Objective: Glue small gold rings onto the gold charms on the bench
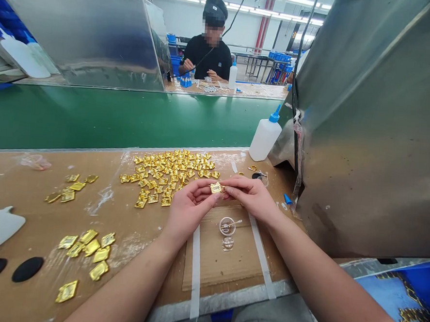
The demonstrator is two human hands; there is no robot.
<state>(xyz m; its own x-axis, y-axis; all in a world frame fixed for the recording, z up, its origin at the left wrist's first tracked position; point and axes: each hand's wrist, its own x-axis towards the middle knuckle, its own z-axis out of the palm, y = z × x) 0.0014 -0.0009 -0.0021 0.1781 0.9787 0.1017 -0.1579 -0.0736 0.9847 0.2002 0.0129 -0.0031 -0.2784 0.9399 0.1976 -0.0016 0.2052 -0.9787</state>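
Observation:
Between the fingertips of both hands is a small square gold-coloured metal piece (216, 188), held above the cardboard mat. My left hand (192, 201) grips its left side with thumb and fingers. My right hand (251, 195) pinches at its right edge, where the fingers hide any smaller part. Below the hands, a small clear cup (227, 226) with a cotton swab (236, 223) lying across it stands on the cardboard mat (212, 263). A clear round smear or lid (227, 243) lies just in front of the cup.
Many similar gold pieces (174, 166) lie beyond my hands, with smaller groups (92, 247) to the left. A white squeeze bottle (265, 137) stands at the back right beside a metal hood (376, 141). Past the green conveyor belt (130, 119) sits another person (209, 53).

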